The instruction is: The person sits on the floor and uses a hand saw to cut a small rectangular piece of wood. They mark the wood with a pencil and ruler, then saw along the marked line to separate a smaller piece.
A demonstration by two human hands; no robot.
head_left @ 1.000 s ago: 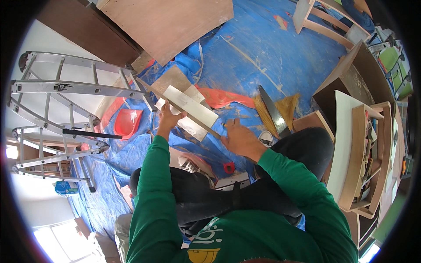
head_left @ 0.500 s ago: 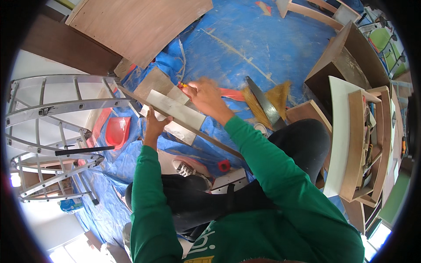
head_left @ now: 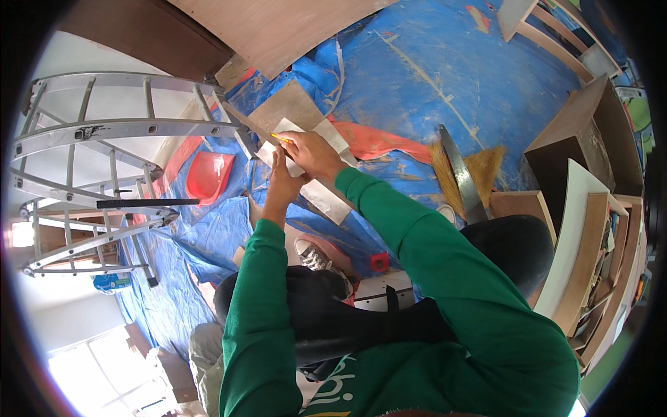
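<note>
A yellow pencil (head_left: 280, 138) is pinched in my right hand (head_left: 314, 154), its end poking out past the fingers. Just below and touching it, my left hand (head_left: 283, 182) is closed at a thin wooden strip (head_left: 244, 124), thumb up; its fingers are partly hidden. The strip runs from beside the ladder to my hands, where the rest of it is covered. Under my hands lie a white board piece (head_left: 331, 201) and a brown flat panel (head_left: 286, 104) on the blue tarp.
An aluminium ladder (head_left: 118, 130) lies at the left, near a red dustpan (head_left: 209, 175). A handsaw (head_left: 461, 174) rests over a straw broom (head_left: 488, 167) on the right. Wooden cabinet parts (head_left: 587, 257) stand at the far right; a large plywood panel (head_left: 278, 24) is at the top.
My right hand has come down and left with the pencil, meeting my left hand. The view has shifted, and the strip's near length is now hidden from sight.
</note>
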